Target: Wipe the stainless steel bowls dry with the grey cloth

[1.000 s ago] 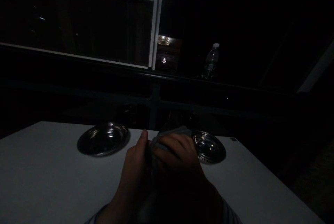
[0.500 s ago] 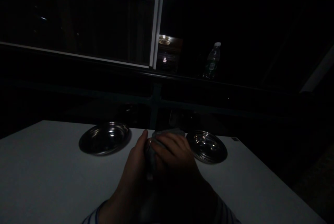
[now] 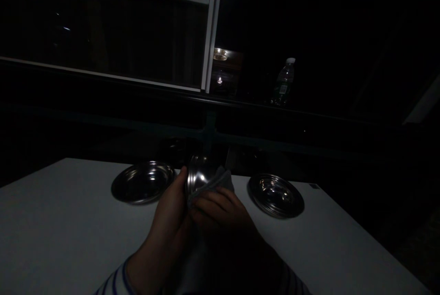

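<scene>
My left hand (image 3: 172,214) is closed around a shiny steel bowl (image 3: 199,175), thumb along its rim. The bowl is tipped on its side above the far edge of the white table (image 3: 79,235). Bunched in my right hand (image 3: 222,214) is a grey cloth (image 3: 224,181), pressed against the bowl's side. The fingers are bent over the cloth. Much of both palms and the lower part of the bowl lie in shadow or behind my hands.
A wide steel dish (image 3: 142,184) sits on the table to the left. What looks like stacked steel dishes (image 3: 276,197) stands to the right. Behind the table, a clear plastic bottle (image 3: 284,83) rests on a dark ledge beside a window frame (image 3: 210,29). The room is very dark.
The steel bowl, earlier mostly covered by my right hand and the cloth, now shows its shiny side. My right hand and cloth have moved down along it. The view has shifted slightly left.
</scene>
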The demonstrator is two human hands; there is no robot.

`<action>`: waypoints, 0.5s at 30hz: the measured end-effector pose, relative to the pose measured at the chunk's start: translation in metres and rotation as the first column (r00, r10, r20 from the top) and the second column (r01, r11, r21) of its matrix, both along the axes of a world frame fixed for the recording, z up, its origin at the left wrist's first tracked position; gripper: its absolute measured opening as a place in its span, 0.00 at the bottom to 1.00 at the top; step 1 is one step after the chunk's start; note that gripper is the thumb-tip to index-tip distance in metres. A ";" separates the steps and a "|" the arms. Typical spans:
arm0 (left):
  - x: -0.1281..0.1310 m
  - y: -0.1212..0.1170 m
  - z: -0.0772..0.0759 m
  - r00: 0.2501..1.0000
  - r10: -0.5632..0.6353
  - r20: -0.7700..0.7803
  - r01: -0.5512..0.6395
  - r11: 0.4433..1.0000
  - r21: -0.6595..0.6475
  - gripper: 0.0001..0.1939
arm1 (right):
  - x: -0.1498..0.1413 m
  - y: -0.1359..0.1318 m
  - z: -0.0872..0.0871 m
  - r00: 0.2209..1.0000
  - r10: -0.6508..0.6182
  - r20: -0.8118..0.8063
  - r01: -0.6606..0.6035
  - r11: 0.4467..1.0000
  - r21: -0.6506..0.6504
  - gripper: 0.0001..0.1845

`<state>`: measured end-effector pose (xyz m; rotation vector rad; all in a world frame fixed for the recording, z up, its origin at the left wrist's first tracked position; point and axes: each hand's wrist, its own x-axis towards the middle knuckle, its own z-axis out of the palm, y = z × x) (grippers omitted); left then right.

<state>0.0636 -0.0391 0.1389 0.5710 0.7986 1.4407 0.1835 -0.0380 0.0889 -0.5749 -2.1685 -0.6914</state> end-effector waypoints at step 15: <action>0.009 -0.004 -0.005 0.977 -0.193 0.088 0.193 0.981 -0.001 0.10 | 0.010 -0.003 0.013 0.980 -0.054 -0.192 0.053 0.999 -0.011 0.11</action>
